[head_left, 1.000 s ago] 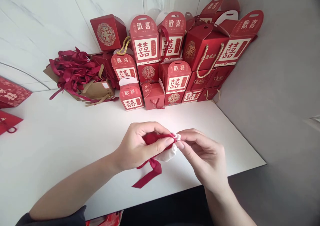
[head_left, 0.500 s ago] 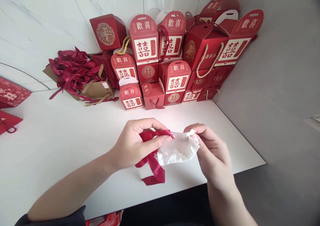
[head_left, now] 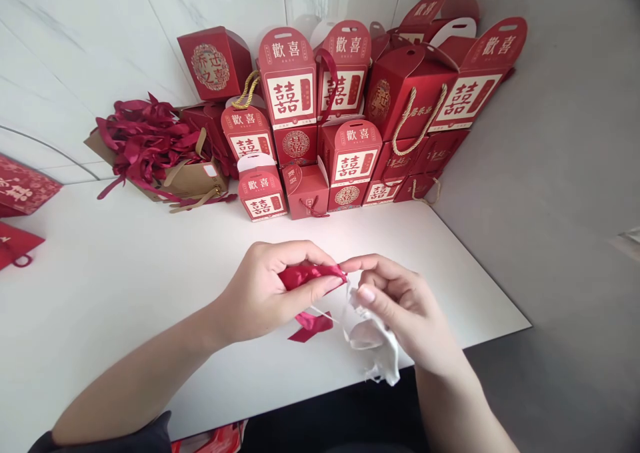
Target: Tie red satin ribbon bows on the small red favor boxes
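Note:
My left hand (head_left: pixel 267 289) pinches a dark red satin ribbon (head_left: pixel 305 276) between thumb and fingers. A loose ribbon end shows below that hand, over the table. Thin white strings run from near the left fingertips to a crumpled white cloth pouch (head_left: pixel 377 346), which hangs beneath my right hand (head_left: pixel 400 299). The right thumb and bent fingers close on the pouch's upper part. My right index finger reaches to the ribbon's tip beside the left fingertips. How the strings join the ribbon is hidden by the fingers.
Red gift boxes (head_left: pixel 287 93) stand stacked along the back of the white table (head_left: pixel 150 273). A brown cardboard box (head_left: pixel 193 179) full of red ribbons (head_left: pixel 150 136) sits at back left. Red packaging (head_left: pixel 20 243) lies at the left edge. A grey wall (head_left: pixel 565 173) bounds the right side.
The white pouch was stretched flat between both hands; now it hangs crumpled below the right hand, with strings showing. The right index finger has moved left to the ribbon.

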`<state>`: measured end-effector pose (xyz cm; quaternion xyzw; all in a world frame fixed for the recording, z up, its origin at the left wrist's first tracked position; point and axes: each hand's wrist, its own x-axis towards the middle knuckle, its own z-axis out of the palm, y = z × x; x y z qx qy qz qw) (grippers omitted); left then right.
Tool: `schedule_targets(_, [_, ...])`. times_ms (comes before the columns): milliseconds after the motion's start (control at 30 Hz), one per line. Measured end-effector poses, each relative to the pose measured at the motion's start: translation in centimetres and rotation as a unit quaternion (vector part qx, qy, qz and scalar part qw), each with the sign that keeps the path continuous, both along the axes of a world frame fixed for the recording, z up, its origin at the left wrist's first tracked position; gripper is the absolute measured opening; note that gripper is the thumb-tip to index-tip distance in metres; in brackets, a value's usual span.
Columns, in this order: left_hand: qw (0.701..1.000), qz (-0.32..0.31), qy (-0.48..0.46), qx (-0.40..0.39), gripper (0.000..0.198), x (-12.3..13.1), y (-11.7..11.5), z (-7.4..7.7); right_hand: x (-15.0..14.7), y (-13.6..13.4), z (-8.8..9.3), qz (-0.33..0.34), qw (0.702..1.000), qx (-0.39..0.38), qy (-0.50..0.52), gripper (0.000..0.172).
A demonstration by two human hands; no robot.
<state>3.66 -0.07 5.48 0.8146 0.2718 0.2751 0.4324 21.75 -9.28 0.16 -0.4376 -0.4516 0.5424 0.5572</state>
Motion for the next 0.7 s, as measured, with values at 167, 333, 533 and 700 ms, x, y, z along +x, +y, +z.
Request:
schedule_targets(167, [0.999,-0.002,0.018,0.031,0.007,0.1,-0.2,-0.1,-0.5,0.0,0.2,-0.065,0.994,0.042,-0.076,0.013])
schedule_targets(333, [0.999,0.008,0.024,0.032,0.010,0.1,-0.2,-0.1,-0.2,-0.3,0.3,-0.142,0.977,0.097,-0.127,0.012])
schedule_targets(533, [0.999,0.003,0.027,0.046,0.008,0.0,-0.2,-0.1,-0.9,-0.2,0.4,-0.150,0.980,0.065,-0.114,0.017])
schedule_targets(700, [0.999,-0.002,0.028,0.044,0.007,0.1,-0.3,-0.2,-1.8,-0.2,0.6,-0.191,0.970,0.081,-0.127,0.014])
